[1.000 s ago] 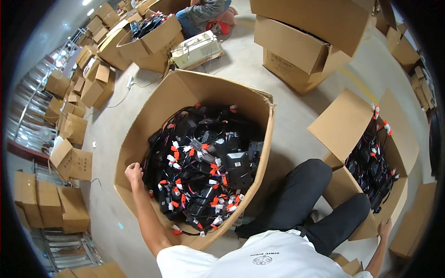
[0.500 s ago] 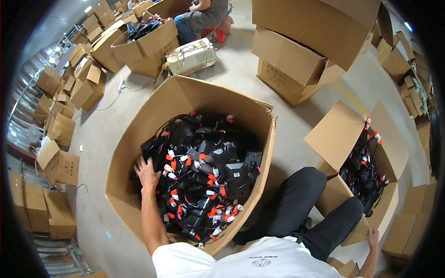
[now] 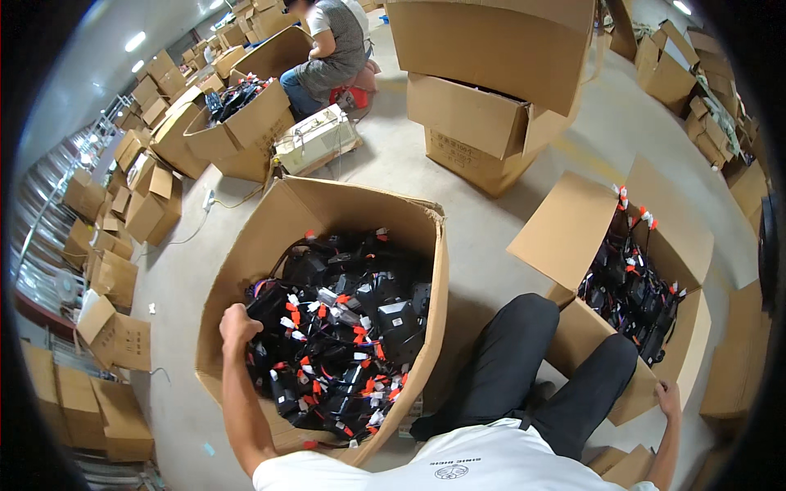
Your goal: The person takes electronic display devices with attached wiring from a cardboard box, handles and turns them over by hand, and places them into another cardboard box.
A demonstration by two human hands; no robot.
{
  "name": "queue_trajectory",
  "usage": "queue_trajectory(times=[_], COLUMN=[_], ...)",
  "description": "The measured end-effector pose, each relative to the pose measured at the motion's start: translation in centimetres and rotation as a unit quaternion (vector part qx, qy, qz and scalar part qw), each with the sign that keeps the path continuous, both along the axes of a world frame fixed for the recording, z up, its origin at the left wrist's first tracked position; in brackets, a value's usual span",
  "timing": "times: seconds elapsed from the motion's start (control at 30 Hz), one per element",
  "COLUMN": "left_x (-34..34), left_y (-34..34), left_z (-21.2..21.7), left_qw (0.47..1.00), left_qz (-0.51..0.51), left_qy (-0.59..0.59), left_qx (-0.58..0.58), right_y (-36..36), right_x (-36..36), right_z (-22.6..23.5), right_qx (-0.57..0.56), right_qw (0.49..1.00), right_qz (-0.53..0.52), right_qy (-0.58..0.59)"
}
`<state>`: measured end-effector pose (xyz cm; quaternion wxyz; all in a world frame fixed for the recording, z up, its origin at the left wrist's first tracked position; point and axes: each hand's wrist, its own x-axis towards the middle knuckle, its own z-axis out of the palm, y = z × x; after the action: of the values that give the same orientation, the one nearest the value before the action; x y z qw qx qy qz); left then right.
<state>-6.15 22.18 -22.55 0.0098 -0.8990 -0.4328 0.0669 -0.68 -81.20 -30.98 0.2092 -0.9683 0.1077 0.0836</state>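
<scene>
Left hand [image 3: 239, 325] now curled, not splayed, by big carton's [image 3: 360, 210] left wall, likely working the black wired modules [image 3: 397, 321] inside; right hand [image 3: 668, 398] at small carton's [image 3: 569, 229] rim, right of big carton; both grips unclear.

Black wired modules [image 3: 399, 322] are speckled by orange-red and white connectors [image 3: 359, 335]; the cardboard carton [image 3: 336, 201] is coloured tan, the T-shirt [image 3: 393, 475] white.
</scene>
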Motion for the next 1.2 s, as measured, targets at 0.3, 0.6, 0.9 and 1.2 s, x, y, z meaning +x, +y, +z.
queue_trajectory(times=[0.3,0.6,0.9,1.2], left_x=[-2.1,9.0,14.1,17.3], left_y=[-8.4,-28.9,-45.5,-46.9], left_z=[19.2,19.6,9.3,5.2], left_qw=[0.646,0.495,0.296,0.473], left_qz=[-0.045,-0.171,-0.187,-0.037], left_qy=[-0.630,-0.605,-0.474,-0.414], left_qx=[-0.428,-0.600,-0.807,-0.777], right_y=[7.7,35.3,36.6,29.8], right_x=[9.4,13.2,10.8,9.2], right_z=[2.2,15.7,18.0,16.5], right_qx=[0.083,0.475,0.719,0.574], right_qw=[0.989,0.817,0.679,0.799], right_qz=[0.124,0.322,0.131,0.104], right_qy=[0.011,-0.055,-0.076,-0.144])
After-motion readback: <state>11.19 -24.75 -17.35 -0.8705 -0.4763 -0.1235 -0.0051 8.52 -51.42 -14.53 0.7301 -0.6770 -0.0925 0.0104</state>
